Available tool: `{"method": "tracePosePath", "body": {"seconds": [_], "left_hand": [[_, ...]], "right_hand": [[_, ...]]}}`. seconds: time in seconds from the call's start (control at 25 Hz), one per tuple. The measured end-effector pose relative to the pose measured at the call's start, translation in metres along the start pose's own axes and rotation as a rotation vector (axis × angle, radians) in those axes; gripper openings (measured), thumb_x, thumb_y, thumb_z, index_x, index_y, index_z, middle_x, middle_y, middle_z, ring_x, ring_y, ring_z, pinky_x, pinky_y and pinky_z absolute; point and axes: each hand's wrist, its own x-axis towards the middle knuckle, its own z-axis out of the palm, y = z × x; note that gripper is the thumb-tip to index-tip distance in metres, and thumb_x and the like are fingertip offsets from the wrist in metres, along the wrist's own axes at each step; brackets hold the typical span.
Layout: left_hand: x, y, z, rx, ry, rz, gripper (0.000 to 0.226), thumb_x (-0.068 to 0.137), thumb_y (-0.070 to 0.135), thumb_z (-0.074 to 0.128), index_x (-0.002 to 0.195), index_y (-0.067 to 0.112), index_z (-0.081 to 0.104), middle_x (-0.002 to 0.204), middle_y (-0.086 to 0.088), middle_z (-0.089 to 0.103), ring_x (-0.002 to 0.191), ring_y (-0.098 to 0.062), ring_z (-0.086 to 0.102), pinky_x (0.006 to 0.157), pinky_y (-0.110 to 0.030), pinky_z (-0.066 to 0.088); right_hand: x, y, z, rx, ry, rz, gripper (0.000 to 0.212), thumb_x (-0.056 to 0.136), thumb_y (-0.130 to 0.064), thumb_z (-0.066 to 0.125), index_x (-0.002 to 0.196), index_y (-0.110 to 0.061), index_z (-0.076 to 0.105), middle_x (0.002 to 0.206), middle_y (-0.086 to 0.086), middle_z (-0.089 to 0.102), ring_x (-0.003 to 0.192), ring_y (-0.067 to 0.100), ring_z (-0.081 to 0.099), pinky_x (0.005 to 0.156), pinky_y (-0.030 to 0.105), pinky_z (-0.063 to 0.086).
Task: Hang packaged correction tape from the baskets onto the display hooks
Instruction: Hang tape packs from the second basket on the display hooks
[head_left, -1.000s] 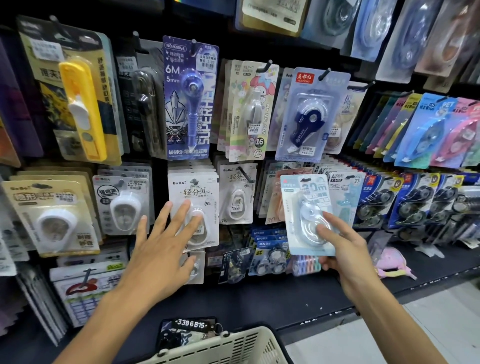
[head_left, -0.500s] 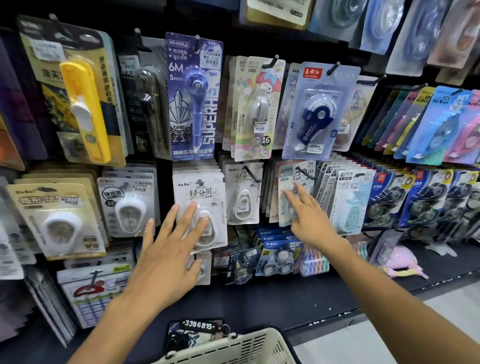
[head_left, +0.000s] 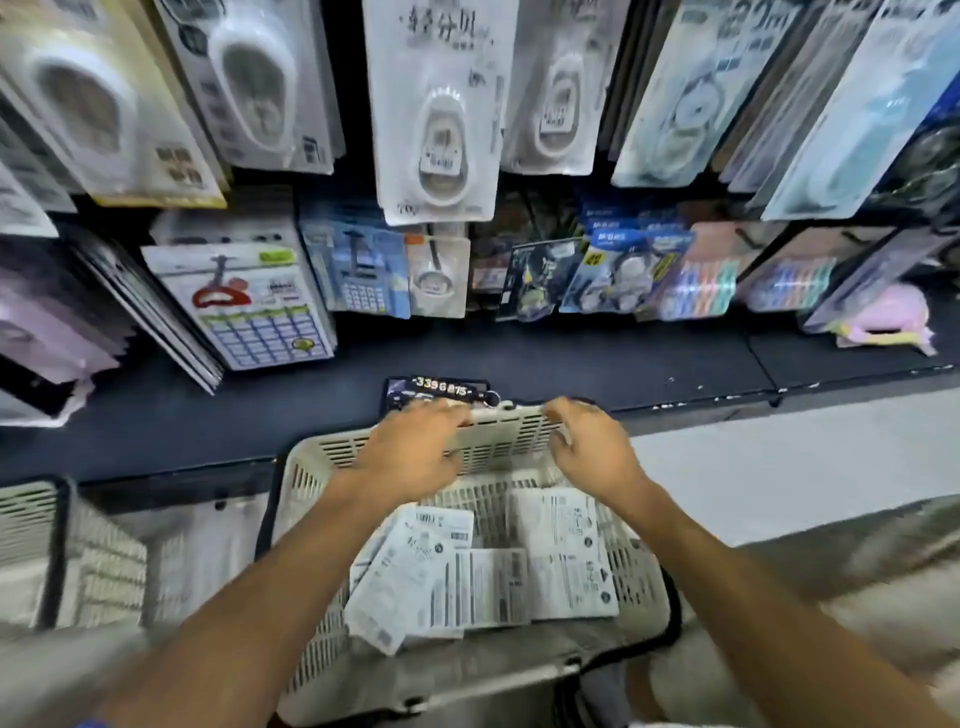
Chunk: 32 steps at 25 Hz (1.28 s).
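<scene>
A dark shop shelf (head_left: 519, 358) under rows of hanging stationery packs, with our view now tipped down to the basket.

Half a second ago our left hand lay flat on a hanging white pack and our right touched the packs on the hooks; now both are down at the cream basket (head_left: 322, 467). Our left hand (head_left: 415, 447) and right hand (head_left: 592, 447) each curl their fingers over its far rim, gripping it. Inside the basket lie the correction tape packs (head_left: 467, 587), back side up, their print too small to read. Just beyond the rim we read "3396815" on a dark tag (head_left: 441, 388). The hanging white pack (head_left: 441, 114) above carries Chinese characters, blurred by motion. A second basket (head_left: 31, 525) sits at the left edge.
</scene>
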Motion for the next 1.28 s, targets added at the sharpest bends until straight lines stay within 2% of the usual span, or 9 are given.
{"method": "tracePosePath", "body": {"seconds": [0.08, 0.2, 0.52, 0.72, 0.8, 0.92, 1.04, 1.16, 1.28], "left_hand": [[-0.015, -0.025, 0.067, 0.027, -0.444, -0.082, 0.055, 0.096, 0.031, 0.061, 0.148, 0.026, 0.044, 0.150, -0.005, 0.050, 0.134, -0.028, 0.049, 0.108, -0.037, 0.043], [-0.033, -0.062, 0.131, -0.129, -0.786, -0.323, 0.065, 0.094, 0.025, 0.066, 0.153, 0.026, 0.039, 0.157, -0.006, 0.044, 0.133, -0.026, 0.053, 0.108, -0.034, 0.046], [-0.008, -0.092, 0.198, -0.391, -0.518, -0.581, 0.098, 0.082, 0.016, 0.078, 0.161, 0.019, 0.020, 0.163, -0.008, 0.034, 0.139, -0.028, 0.049, 0.106, -0.037, 0.049], [-0.017, -0.087, 0.218, -0.323, -0.625, -0.265, 0.053, 0.075, 0.022, 0.084, 0.126, 0.026, 0.069, 0.126, 0.002, 0.064, 0.108, -0.017, 0.061, 0.083, -0.025, 0.046], [-0.015, -0.081, 0.217, -0.294, -0.571, -0.185, 0.065, 0.072, 0.035, 0.086, 0.132, 0.028, 0.063, 0.129, 0.005, 0.056, 0.117, -0.017, 0.051, 0.091, -0.028, 0.042], [-0.014, -0.074, 0.212, -0.386, -0.657, -0.230, 0.096, 0.070, 0.032, 0.091, 0.151, 0.036, 0.040, 0.143, 0.004, 0.058, 0.118, -0.018, 0.060, 0.093, -0.028, 0.049], [-0.013, -0.075, 0.206, -0.379, -0.641, -0.275, 0.084, 0.068, 0.031, 0.091, 0.142, 0.035, 0.053, 0.133, 0.005, 0.068, 0.109, -0.015, 0.067, 0.087, -0.027, 0.052], [-0.013, -0.078, 0.202, -0.408, -0.624, -0.399, 0.064, 0.073, 0.030, 0.087, 0.131, 0.034, 0.063, 0.125, 0.009, 0.072, 0.104, -0.012, 0.069, 0.079, -0.024, 0.048], [-0.012, -0.077, 0.200, -0.414, -0.638, -0.447, 0.056, 0.077, 0.028, 0.084, 0.129, 0.029, 0.066, 0.127, 0.005, 0.072, 0.108, -0.016, 0.068, 0.082, -0.024, 0.048]], "right_hand": [[-0.017, 0.016, 0.061, -0.238, -0.403, 0.005, 0.047, 0.091, -0.024, 0.059, 0.138, -0.025, 0.055, 0.131, 0.007, 0.066, 0.124, 0.029, 0.056, 0.099, 0.037, 0.050], [-0.019, 0.043, 0.100, -0.267, -0.513, 0.088, 0.048, 0.090, -0.024, 0.057, 0.138, -0.021, 0.054, 0.132, 0.009, 0.065, 0.121, 0.029, 0.059, 0.095, 0.036, 0.051], [-0.029, 0.027, 0.209, -0.134, -0.779, 0.082, 0.064, 0.092, -0.045, 0.062, 0.147, -0.016, 0.046, 0.146, 0.009, 0.054, 0.131, 0.026, 0.053, 0.106, 0.036, 0.045], [-0.020, 0.032, 0.204, 0.252, -0.870, 0.186, 0.035, 0.078, -0.020, 0.084, 0.111, -0.016, 0.075, 0.112, -0.002, 0.072, 0.101, 0.018, 0.068, 0.090, 0.032, 0.054], [-0.015, 0.026, 0.193, 0.583, -0.821, 0.284, 0.029, 0.075, -0.015, 0.088, 0.102, -0.017, 0.078, 0.103, -0.004, 0.075, 0.092, 0.014, 0.071, 0.087, 0.034, 0.055], [-0.017, -0.005, 0.188, 0.707, -0.894, 0.303, 0.027, 0.089, -0.037, 0.074, 0.116, -0.029, 0.074, 0.132, -0.002, 0.068, 0.115, 0.012, 0.064, 0.106, 0.040, 0.047], [-0.007, -0.007, 0.180, 0.535, -0.814, 0.229, 0.043, 0.093, -0.065, 0.051, 0.126, -0.042, 0.064, 0.143, -0.004, 0.058, 0.122, 0.016, 0.056, 0.109, 0.041, 0.037], [0.015, 0.032, 0.153, -0.248, -0.579, 0.212, 0.045, 0.096, -0.036, 0.053, 0.137, -0.017, 0.050, 0.135, 0.009, 0.060, 0.129, 0.031, 0.050, 0.108, 0.044, 0.037], [0.012, 0.048, 0.141, -0.433, -0.697, 0.235, 0.057, 0.089, -0.011, 0.055, 0.144, -0.010, 0.040, 0.140, 0.012, 0.052, 0.124, 0.032, 0.056, 0.102, 0.043, 0.047]]}}
